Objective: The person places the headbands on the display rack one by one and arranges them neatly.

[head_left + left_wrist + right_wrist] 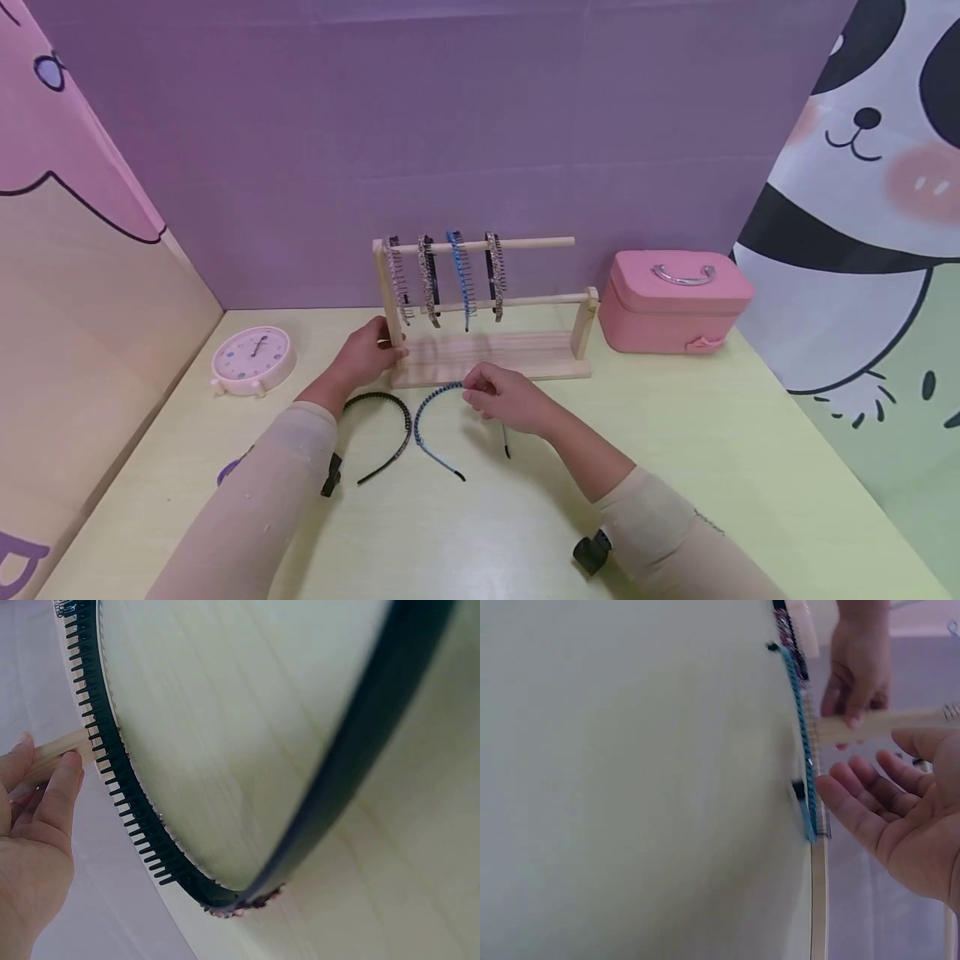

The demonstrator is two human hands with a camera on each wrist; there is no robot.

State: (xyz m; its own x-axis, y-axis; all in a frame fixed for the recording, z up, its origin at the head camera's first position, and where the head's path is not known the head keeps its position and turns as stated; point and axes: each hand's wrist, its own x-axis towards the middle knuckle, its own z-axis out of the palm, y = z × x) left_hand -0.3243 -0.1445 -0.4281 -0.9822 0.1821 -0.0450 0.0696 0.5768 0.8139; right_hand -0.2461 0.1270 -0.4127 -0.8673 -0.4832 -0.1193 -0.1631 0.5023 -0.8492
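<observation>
My left hand (365,354) grips the left upright (387,287) of a wooden headband rack (487,354), fingers behind it and thumb in front. Four toothed headbands hang from the top bar: a pale pink one (397,279), a blue one (460,275) and two glittery dark ones. On the table lies a black toothed headband (405,408), seen large in the left wrist view. Beside it a blue beaded headband (420,425) lies partly hidden by my right hand (510,398). In the right wrist view the right thumb and fingers stand apart, close to that blue band (805,727).
A pink round clock (253,360) lies at the left of the table. At the back right stands a pink case (675,304) with a silver handle. A purple backdrop (480,125) rises behind the rack.
</observation>
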